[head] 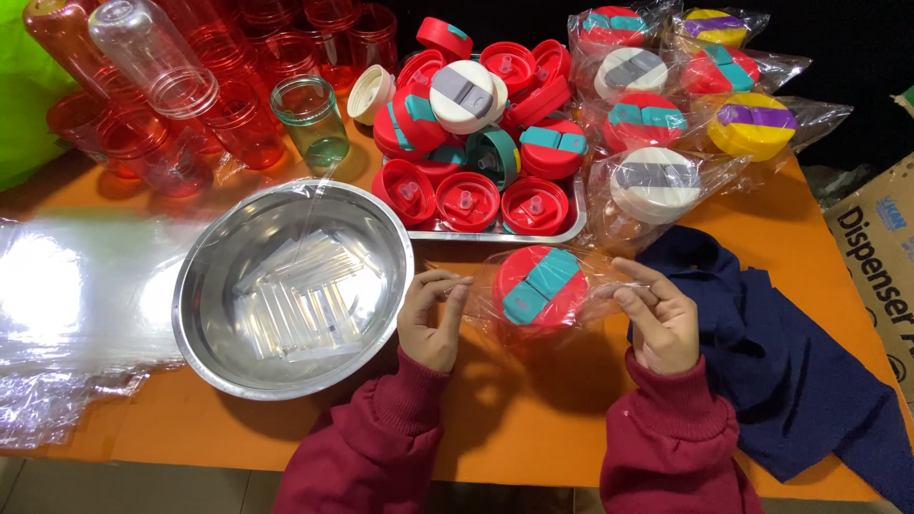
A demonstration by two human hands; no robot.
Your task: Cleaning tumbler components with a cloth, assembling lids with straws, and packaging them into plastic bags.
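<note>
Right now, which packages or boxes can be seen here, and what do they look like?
Clear bag holding a red-and-teal lid: between left hand and right hand.
Bagged lids, red, white, yellow: table's far right.
Brown cardboard box, dark lettering: right edge.
Flat clear bags: left of steel bowl.

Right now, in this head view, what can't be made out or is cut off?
- Clear items in the steel bowl: glare blurs their outlines; kind and count unclear.
- Tray: piled red lids hide most of it.
- Cardboard box: cut by the right edge.
- Whether the bag around the red-and-teal lid is sealed: left hand and right hand cover its ends.
</note>
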